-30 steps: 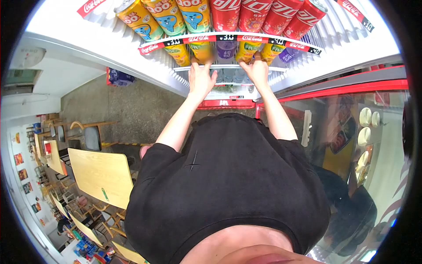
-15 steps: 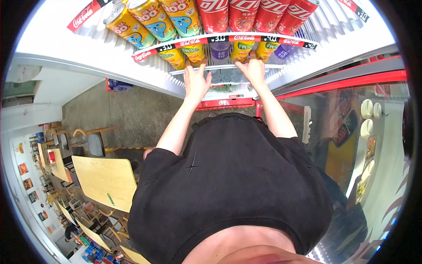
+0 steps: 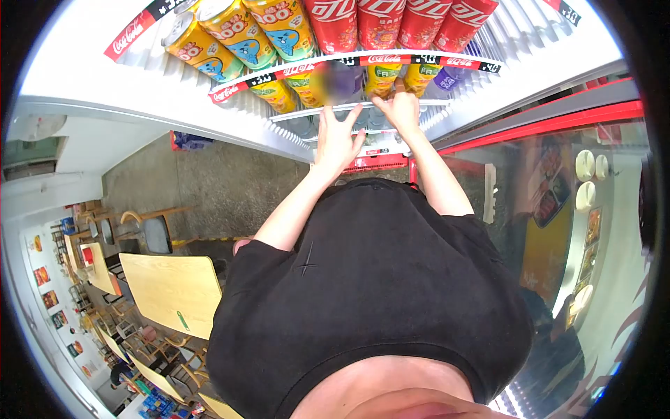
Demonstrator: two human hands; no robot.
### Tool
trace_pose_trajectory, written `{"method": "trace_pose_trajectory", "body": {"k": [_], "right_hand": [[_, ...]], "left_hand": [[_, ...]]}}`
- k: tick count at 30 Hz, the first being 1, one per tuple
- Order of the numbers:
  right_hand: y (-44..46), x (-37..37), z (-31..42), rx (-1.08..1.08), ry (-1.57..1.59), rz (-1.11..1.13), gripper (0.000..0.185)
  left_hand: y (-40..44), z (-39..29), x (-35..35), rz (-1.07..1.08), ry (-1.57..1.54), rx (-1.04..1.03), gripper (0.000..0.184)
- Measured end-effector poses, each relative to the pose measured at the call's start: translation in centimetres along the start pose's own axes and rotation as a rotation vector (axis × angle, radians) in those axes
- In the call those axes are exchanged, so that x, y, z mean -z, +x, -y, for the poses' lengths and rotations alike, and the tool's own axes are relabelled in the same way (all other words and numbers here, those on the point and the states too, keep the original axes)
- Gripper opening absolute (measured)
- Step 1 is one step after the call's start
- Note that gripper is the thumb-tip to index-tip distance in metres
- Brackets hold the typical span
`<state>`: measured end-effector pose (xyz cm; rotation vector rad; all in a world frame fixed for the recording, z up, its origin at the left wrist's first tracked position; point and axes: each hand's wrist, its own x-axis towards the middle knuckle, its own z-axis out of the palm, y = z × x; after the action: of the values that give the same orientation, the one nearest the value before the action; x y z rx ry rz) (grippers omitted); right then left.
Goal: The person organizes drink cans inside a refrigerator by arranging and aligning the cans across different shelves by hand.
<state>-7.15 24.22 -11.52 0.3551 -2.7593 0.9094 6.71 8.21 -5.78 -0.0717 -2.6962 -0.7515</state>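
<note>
In front of you is the white cooler [image 3: 77, 66]. Your left hand [image 3: 337, 140] is spread wide, thumb apart from the fingers, just below the blurred purple bottle; whether its fingertips touch the lower shelf's front edge [image 3: 286, 116] cannot be told. Your right hand [image 3: 401, 112] is half curled, thumb and fingers at the base of a yellow bottle [image 3: 382, 80]; whether it grips cannot be told. Above, you have four red cans [image 3: 380, 28] in front beside three yellow cans [image 3: 237, 38], with part of a fourth yellow behind. The lower front row shows four yellow bottles and two purple bottles [image 3: 450, 79], behind the price strip [image 3: 385, 60].
</note>
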Motion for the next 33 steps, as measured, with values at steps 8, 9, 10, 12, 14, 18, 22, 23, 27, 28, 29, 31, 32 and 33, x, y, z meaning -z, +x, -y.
{"method": "trace_pose_trajectory", "body": {"k": [8, 9, 10, 12, 14, 18, 22, 23, 27, 28, 29, 31, 32, 33], "right_hand": [[0.0, 0.7, 0.5, -0.025, 0.065, 0.025, 0.072], [0.0, 0.8, 0.6, -0.035, 0.079, 0.031, 0.07], [0.0, 0.9, 0.7, -0.043, 0.069, 0.029, 0.07], [0.0, 1.0, 0.9, -0.056, 0.051, 0.027, 0.07], [0.0, 0.8, 0.9, -0.072, 0.058, 0.033, 0.07], [0.0, 0.5, 0.7, -0.069, 0.058, 0.018, 0.071], [0.0, 0.5, 0.5, -0.074, 0.072, 0.032, 0.073], [0.0, 0.5, 0.5, -0.075, 0.073, 0.031, 0.073], [0.1, 0.5, 0.6, -0.082, 0.065, 0.031, 0.072], [0.1, 0.5, 0.6, -0.076, 0.068, 0.025, 0.072], [0.1, 0.5, 0.7, -0.07, 0.071, 0.019, 0.071], [0.0, 0.5, 0.6, -0.064, 0.077, 0.013, 0.071], [0.0, 0.4, 0.5, -0.064, 0.08, 0.014, 0.071], [0.0, 0.4, 0.5, -0.063, 0.083, 0.015, 0.071]], "left_hand": [[2.7, 0.9, -2.7, 0.012, 0.012, 0.03, 0.059], [2.7, 1.1, -3.1, -0.027, 0.036, 0.011, 0.059], [2.8, 1.4, -3.4, -0.008, 0.039, 0.022, 0.059], [2.9, 1.7, -3.6, 0.028, 0.045, 0.045, 0.059], [2.8, 1.5, -3.5, 0.077, 0.05, 0.079, 0.067], [2.7, 1.3, -3.7, 0.078, 0.07, 0.082, 0.073], [2.7, 1.7, -3.8, 0.047, 0.043, 0.116, 0.074], [2.7, 1.9, -3.8, 0.038, 0.041, 0.119, 0.074], [2.6, 1.6, -3.3, -0.068, 0.055, 0.057, 0.065], [2.7, 1.6, -3.1, -0.06, 0.052, 0.061, 0.065], [2.8, 1.5, -3.0, -0.053, 0.049, 0.064, 0.066], [3.1, 1.4, -2.8, 0.0, 0.043, 0.106, 0.068], [3.4, 1.4, -2.7, 0.046, 0.041, 0.145, 0.07], [3.7, 1.5, -2.8, 0.092, 0.039, 0.183, 0.071]]}}
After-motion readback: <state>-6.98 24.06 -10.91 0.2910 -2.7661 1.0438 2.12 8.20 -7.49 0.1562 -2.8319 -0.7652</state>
